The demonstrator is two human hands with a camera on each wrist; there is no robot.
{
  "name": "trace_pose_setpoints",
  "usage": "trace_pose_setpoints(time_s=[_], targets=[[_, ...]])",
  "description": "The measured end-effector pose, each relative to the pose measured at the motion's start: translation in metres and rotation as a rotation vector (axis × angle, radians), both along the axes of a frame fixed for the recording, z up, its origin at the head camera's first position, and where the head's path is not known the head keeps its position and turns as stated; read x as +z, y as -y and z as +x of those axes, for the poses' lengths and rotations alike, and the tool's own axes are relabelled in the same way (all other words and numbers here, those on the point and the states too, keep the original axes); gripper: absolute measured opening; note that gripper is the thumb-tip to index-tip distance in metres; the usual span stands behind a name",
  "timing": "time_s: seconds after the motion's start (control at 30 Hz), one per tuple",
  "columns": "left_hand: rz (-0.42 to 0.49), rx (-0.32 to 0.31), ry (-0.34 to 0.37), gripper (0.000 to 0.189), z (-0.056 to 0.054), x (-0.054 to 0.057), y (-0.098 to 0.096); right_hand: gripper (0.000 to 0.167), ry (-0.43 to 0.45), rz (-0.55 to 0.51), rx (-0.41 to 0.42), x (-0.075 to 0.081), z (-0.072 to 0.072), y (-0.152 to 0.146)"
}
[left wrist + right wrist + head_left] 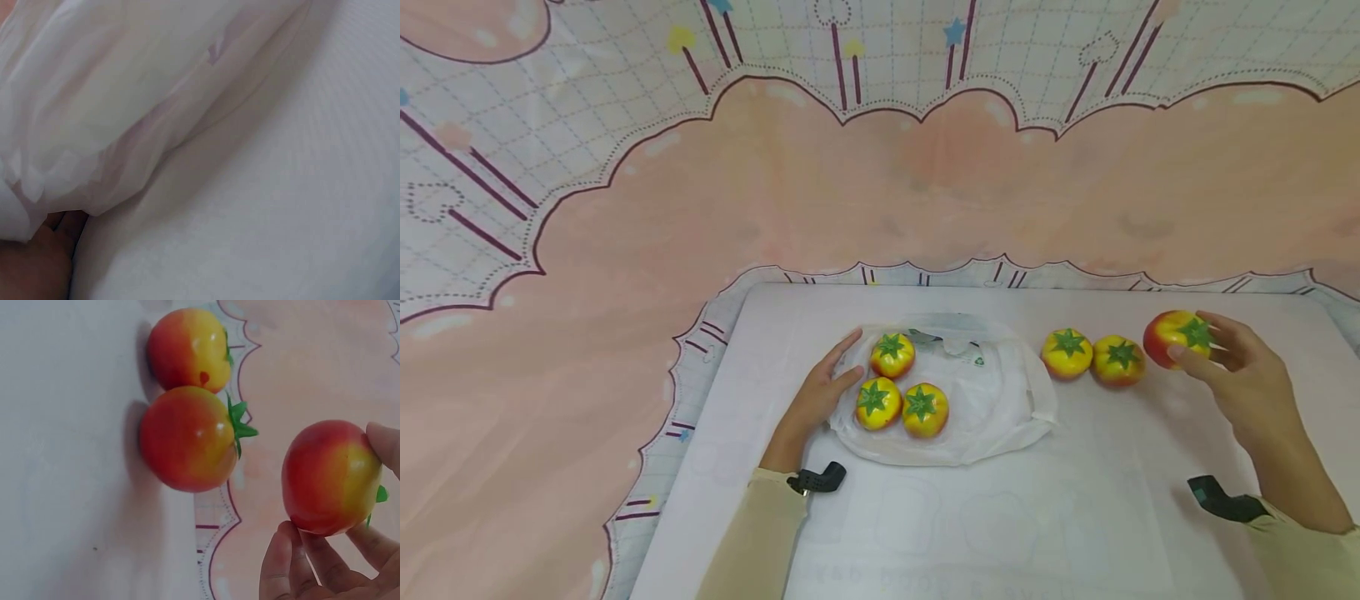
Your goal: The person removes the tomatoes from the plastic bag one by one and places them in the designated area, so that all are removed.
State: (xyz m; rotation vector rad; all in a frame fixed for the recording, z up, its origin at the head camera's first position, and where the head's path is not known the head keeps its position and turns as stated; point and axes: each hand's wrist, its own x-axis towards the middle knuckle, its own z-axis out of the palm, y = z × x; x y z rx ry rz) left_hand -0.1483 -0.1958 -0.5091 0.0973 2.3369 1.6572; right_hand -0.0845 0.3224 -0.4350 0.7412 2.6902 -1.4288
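My right hand (pixel 1255 375) holds a red-and-yellow tomato (pixel 1172 337) with a green star-shaped top, off the table at the right. In the right wrist view, thumb and fingertips pinch this tomato (pixel 331 478) from opposite sides. Just left of it sit two similar tomatoes, one (pixel 1117 362) touching the other (pixel 1067 353). A white plastic bag (pixel 981 417) lies spread at the middle, with three tomatoes (pixel 925 410) at its left part. My left hand (pixel 820 392) rests against the bag's left edge, fingers extended; in the left wrist view the bag (pixel 112 106) partly hides them.
The white table (pixel 1000 525) carries everything. Behind it and along its left side hangs a peach-coloured cloth (pixel 880 200) with a scalloped print. Dark straps (pixel 820 477) sit on both wrists.
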Motion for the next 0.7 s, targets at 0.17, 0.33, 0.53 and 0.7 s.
trace_pose_setpoints(time_s=[0.17, 0.33, 0.53, 0.7], targets=[[0.003, -0.003, -0.012, 0.056, 0.001, 0.000, 0.000, 0.078, 0.010, 0.011, -0.011, -0.006, 0.000, -0.004], [0.007, -0.004, -0.014, 0.056, 0.001, 0.000, 0.001, 0.078, 0.026, -0.016, -0.027, -0.011, 0.000, -0.008], [-0.007, -0.002, -0.005, 0.055, 0.001, 0.001, 0.001, 0.079, 0.056, -0.063, -0.020, -0.016, 0.001, -0.016], [-0.002, -0.005, -0.002, 0.055, 0.001, 0.002, 0.001, 0.080, 0.053, -0.106, -0.018, -0.023, 0.000, -0.021]])
